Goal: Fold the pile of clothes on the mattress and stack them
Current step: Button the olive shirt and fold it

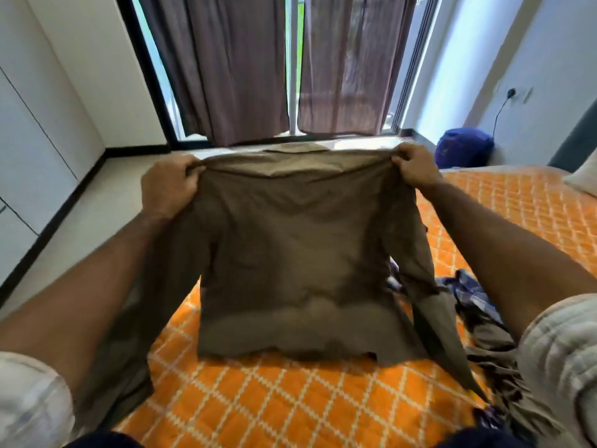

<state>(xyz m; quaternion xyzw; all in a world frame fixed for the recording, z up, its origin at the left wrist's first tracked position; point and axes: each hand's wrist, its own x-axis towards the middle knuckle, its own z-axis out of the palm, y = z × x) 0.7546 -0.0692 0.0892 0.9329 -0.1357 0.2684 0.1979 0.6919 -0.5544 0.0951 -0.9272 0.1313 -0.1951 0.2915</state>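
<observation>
Brown shirt hangs spread above the orange mattress. Left hand and right hand each grip one shoulder, fingers curled tight.

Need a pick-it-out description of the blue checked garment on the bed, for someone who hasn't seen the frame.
Start at the orange quilted mattress. Go to its right side, past the brown shirt that both hands hold up, under the right forearm. The blue checked garment lies crumpled there, the only patterned piece; the cloth beside it is plain brown.

The brown shirt I hold up hides the mattress behind it and most of the clothes pile; my right arm covers the pile's rest.
</observation>
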